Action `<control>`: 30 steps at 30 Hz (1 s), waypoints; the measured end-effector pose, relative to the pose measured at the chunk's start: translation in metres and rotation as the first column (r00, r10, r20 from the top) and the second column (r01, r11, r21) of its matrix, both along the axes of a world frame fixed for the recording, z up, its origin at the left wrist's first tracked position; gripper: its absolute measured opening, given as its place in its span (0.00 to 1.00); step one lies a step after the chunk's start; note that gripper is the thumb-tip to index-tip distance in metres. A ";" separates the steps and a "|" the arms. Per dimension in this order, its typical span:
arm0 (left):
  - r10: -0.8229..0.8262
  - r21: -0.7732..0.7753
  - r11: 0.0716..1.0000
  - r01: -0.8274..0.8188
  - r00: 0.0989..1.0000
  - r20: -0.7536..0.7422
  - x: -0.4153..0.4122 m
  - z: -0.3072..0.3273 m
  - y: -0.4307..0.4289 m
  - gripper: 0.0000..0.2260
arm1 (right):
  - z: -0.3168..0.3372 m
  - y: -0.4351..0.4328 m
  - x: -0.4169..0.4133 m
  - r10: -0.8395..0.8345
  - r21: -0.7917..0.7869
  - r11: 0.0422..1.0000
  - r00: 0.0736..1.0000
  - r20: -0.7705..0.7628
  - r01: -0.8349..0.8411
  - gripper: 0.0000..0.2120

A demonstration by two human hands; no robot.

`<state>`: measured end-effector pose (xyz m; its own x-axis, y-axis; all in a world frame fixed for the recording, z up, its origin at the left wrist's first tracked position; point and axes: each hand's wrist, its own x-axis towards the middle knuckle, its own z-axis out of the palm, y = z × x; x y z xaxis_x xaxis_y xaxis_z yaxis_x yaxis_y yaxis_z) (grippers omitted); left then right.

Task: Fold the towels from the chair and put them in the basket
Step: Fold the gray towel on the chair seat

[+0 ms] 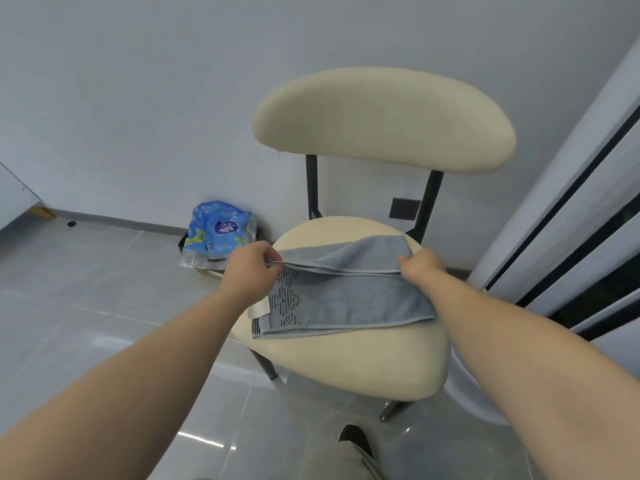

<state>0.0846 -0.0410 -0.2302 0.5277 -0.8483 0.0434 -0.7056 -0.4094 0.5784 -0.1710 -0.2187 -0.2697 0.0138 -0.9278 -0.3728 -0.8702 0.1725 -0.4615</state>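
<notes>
- Towel (349,296), grey-blue, flat on the chair (363,362) seat, stretched left to right, upper layer doubled over the lower.
- Left hand (251,271) pinching the top fold at its left end, thumb and fingers curled round the hem.
- Right hand (420,265) gripping the same fold at the right end, fingertips mostly hidden behind the knuckles.
- Patterned band and white tag (259,309) peeking out at the near left corner, right at the seat rim.
- Cream backrest (381,119) straight behind on dark posts, well apart from the towel.
- Blue plastic pack (218,233) on the floor (86,289) left of the chair, against the wall; something dark beneath, hard to tell what.
- White panel (571,220) with black stripes crowding the right side, near the seat.
- Dark wall plate (404,208) between the posts.
- Shoe (353,438) and trouser leg at the bottom, just before the chair.
</notes>
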 end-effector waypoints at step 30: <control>-0.158 0.233 0.966 0.112 0.969 0.190 -0.034 -0.045 0.068 0.04 | 0.003 0.067 -0.064 -0.036 -0.009 0.999 0.983 0.181 0.038 0.06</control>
<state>0.0502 0.0270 -0.2749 0.4068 -0.9118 -0.0560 -0.8572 -0.4022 0.3216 -0.2347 -0.1520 -0.2666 0.0454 -0.9336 -0.3554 -0.7654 0.1961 -0.6130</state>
